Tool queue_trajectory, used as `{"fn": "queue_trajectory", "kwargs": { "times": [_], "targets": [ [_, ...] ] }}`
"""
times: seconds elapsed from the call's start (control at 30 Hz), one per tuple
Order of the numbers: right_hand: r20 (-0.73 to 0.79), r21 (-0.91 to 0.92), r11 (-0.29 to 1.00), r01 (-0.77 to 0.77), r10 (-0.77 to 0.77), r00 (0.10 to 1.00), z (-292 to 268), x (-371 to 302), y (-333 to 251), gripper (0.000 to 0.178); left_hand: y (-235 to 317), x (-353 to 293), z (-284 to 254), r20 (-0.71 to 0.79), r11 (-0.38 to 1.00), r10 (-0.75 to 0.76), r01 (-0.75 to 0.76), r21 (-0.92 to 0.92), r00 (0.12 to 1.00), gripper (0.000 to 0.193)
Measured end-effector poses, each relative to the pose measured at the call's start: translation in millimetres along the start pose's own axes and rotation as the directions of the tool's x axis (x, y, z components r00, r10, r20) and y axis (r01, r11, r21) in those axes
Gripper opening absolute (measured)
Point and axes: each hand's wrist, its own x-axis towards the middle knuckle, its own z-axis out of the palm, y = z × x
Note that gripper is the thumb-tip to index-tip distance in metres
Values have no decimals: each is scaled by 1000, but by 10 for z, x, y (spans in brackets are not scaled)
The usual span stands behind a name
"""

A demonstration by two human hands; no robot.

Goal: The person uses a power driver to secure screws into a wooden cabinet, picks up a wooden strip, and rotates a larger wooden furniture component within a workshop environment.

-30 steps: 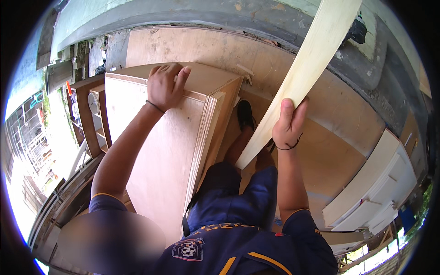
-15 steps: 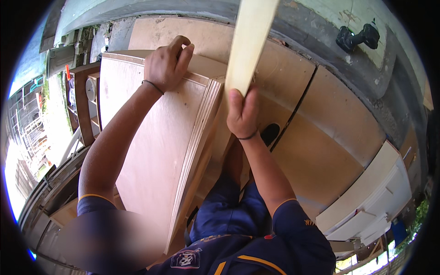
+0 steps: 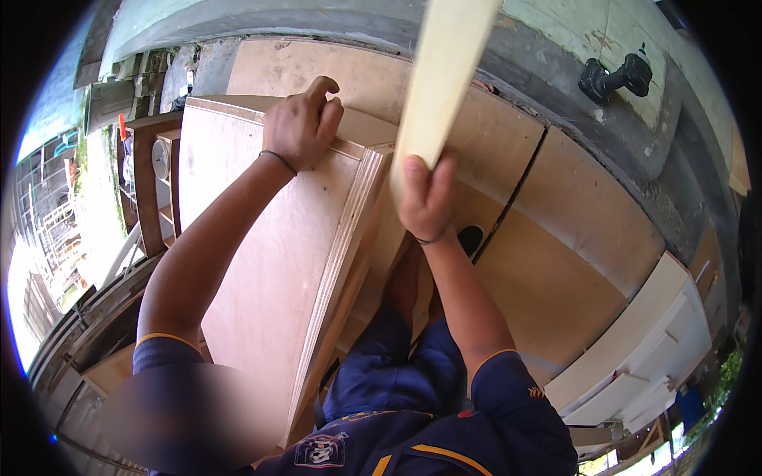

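A large pale plywood cabinet (image 3: 254,230) stands at my left, its layered edge facing my legs. My left hand (image 3: 302,131) rests on its far top edge, the index finger bent and the thumb apart from it; its other fingers are partly hidden. Nothing shows between finger and thumb. In front of me my right hand (image 3: 429,194) is closed around the near end of a long pale wooden strip (image 3: 444,83), thumb on its face. The strip points up and away, and its far end runs out of view.
Brown boards (image 3: 579,254) cover the floor, with a dark gap between them. A black cordless drill (image 3: 615,77) sits at the far right. White panels (image 3: 643,357) lie at the right. A brown shelf unit (image 3: 151,174) with a round clock stands beyond the cabinet.
My left hand has shifted slightly right along the cabinet's edge. The strip in my right hand has moved a little to the right. Part of the shift comes from the view itself moving.
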Motion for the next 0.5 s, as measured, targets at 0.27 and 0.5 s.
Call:
{"fn": "queue_trajectory", "kwargs": {
  "times": [0.27, 0.5],
  "targets": [
    [95, -18, 1000, 3, -1, 995, 117, 2, 97, 32, 3, -4, -17, -6, 1000, 4, -4, -1, 1000, 23],
    [93, -133, 990, -35, 48, 994, -282, 168, 130, 32, -25, -12, -39, 3, 998, 34, -34, -45, 999, 23]
  ]
}}
